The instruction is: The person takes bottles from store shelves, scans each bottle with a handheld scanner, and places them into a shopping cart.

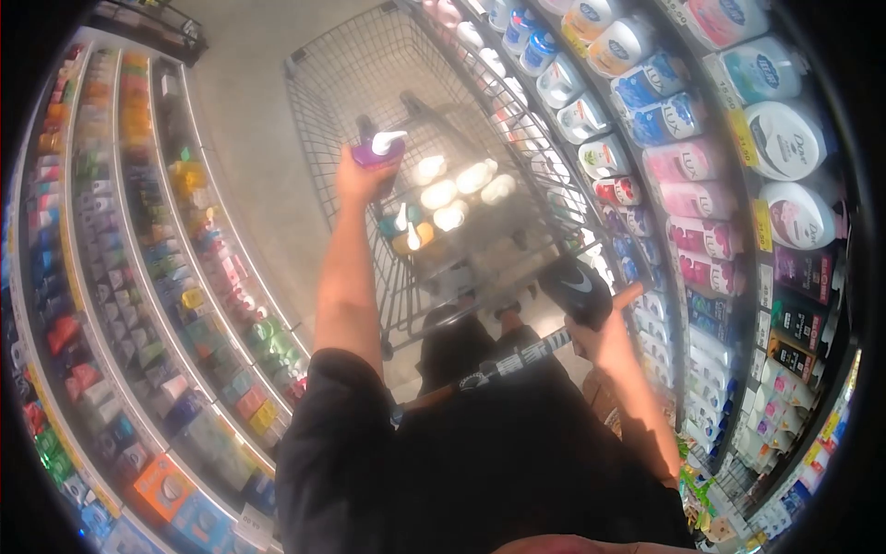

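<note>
Store aisle [242, 138], wire cart [341, 36] holding bottles [439, 194]

left hand [366, 178]: purple pump bottle [377, 154], over cart [293, 66] | right hand [595, 336]: at handle [535, 353]

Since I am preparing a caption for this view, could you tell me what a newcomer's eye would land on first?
Probably the purple pump bottle, held in the left hand over the wire cart. Next come the glaring pale items in the cart below it, then the large white Dove bottles on the right-hand shelf.
</note>
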The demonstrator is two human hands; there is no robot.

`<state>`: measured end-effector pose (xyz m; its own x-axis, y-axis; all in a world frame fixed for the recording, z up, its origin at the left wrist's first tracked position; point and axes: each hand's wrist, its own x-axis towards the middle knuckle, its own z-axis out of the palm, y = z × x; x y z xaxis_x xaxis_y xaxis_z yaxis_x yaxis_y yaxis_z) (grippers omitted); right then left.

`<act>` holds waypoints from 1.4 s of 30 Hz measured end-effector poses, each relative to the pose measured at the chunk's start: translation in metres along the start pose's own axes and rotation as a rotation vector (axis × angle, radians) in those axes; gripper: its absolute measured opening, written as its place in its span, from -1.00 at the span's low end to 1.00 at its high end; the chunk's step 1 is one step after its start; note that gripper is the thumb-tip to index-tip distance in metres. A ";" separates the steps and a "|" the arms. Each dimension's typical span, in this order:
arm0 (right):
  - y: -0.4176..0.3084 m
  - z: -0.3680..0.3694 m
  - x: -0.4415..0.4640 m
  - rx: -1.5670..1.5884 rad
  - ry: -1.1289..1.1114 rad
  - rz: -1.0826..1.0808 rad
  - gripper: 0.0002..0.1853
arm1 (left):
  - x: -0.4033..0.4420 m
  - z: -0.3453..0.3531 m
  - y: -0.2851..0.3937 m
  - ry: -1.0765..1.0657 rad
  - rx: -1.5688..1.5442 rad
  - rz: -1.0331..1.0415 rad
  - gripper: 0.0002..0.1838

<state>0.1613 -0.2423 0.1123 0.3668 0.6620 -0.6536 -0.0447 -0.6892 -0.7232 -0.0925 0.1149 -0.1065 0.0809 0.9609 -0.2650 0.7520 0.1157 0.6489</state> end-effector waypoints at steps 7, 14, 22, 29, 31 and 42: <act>0.008 -0.002 0.010 0.088 -0.094 -0.049 -0.72 | 0.009 0.027 -0.036 -0.021 -0.050 -0.055 -0.13; 0.009 0.001 0.012 0.142 -0.063 -0.008 -0.69 | 0.015 0.047 -0.064 -0.104 0.149 -0.031 -0.29; 0.009 0.005 0.012 0.131 -0.067 0.002 -0.73 | 0.007 0.050 -0.061 -0.315 0.616 -0.015 -0.42; 0.013 0.003 0.013 0.082 -0.118 -0.016 -0.69 | 0.016 0.074 -0.112 -0.318 0.649 0.077 -0.41; 0.015 0.004 0.013 0.094 -0.119 -0.005 -0.69 | 0.012 0.068 -0.103 -0.334 0.629 0.031 -0.44; 0.008 0.009 0.012 0.208 -0.093 -0.012 -0.74 | -0.014 0.014 -0.024 -0.260 0.456 -0.064 -0.28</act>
<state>0.1572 -0.2370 0.0969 0.2812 0.7008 -0.6556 -0.2352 -0.6120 -0.7551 -0.1025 0.0955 -0.1284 0.1414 0.8546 -0.4996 0.9644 -0.0050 0.2644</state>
